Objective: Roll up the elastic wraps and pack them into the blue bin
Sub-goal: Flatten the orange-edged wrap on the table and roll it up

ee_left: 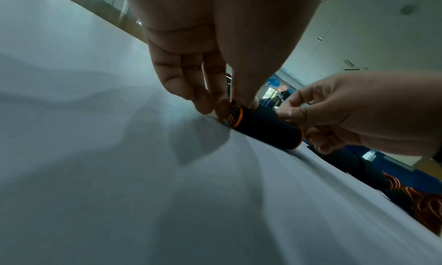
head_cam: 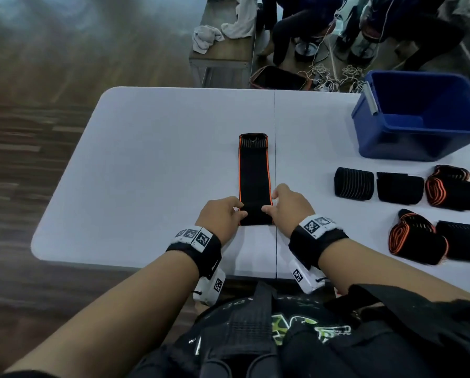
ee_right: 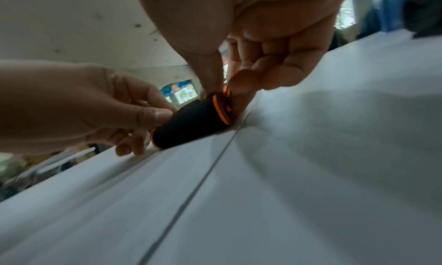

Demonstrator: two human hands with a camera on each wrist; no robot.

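A black elastic wrap (head_cam: pixel 254 173) with orange edges lies stretched out on the white table (head_cam: pixel 146 159), its near end rolled into a small tight roll (ee_left: pixel 265 129) (ee_right: pixel 191 121). My left hand (head_cam: pixel 224 214) pinches the roll's left end (ee_left: pixel 235 115) between thumb and fingers. My right hand (head_cam: pixel 288 205) pinches the right end (ee_right: pixel 222 110) the same way. The blue bin (head_cam: pixel 424 118) stands at the table's far right, apart from both hands.
Several rolled black-and-orange wraps (head_cam: pixel 353 184) (head_cam: pixel 416 238) lie on the table's right side, in front of the bin. Beyond the far edge are a bench with white cloths (head_cam: pixel 223 31), cables, and people's legs (head_cam: pixel 296 28). The table seam (head_cam: pixel 275 118) runs beside the wrap.
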